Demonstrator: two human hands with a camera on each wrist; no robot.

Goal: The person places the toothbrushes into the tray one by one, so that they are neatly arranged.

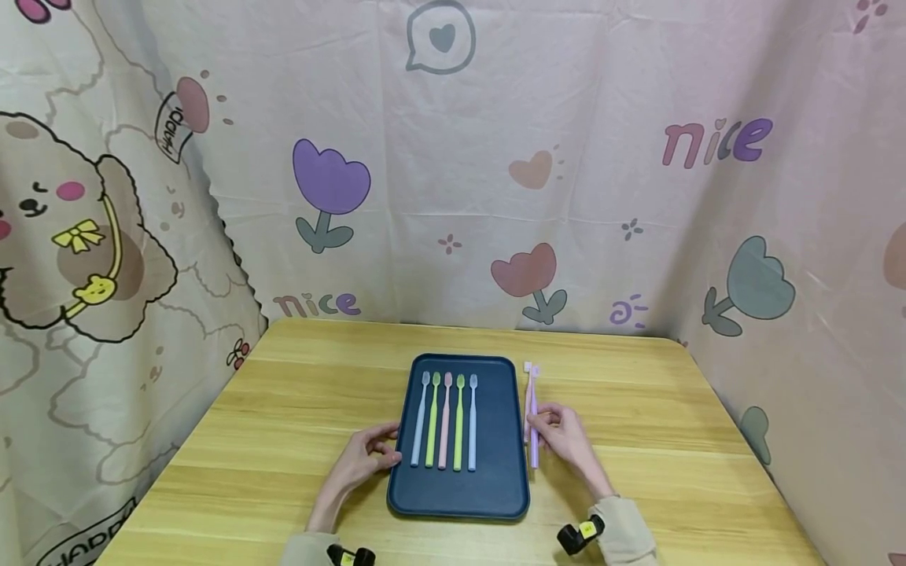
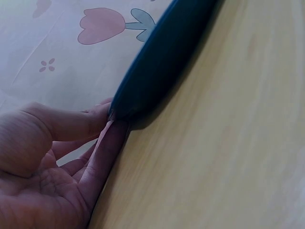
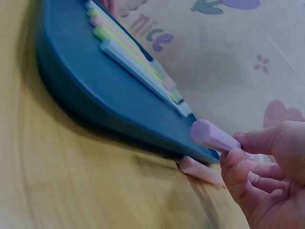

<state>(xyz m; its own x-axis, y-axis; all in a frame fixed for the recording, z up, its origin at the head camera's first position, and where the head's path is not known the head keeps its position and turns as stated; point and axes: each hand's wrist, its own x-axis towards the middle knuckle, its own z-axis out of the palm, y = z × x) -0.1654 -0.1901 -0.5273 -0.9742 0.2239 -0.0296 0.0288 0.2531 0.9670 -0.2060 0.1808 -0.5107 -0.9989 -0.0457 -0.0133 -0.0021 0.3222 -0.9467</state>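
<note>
A dark blue tray (image 1: 504, 491) lies on the table, and my left hand (image 1: 362, 456) pinches its left rim between thumb and fingers. On it several toothbrushes stand in a row, heads away from me: a blue one (image 1: 419, 432), a green one (image 1: 432, 428), a pink one (image 1: 444, 432), another green one (image 1: 458, 432) and another blue one (image 1: 473, 432). Just off the tray's right side, my right hand (image 1: 564, 434) pinches a purple toothbrush (image 3: 209, 135) by its handle. A second pink toothbrush (image 3: 200, 171) lies beside the tray, below the purple one in the right wrist view.
The light wooden table (image 1: 318, 377) runs back to a patterned curtain (image 1: 453, 236), with more curtain along both sides. Black wrist cameras (image 1: 580, 534) sit on the beige sleeves (image 1: 626, 534).
</note>
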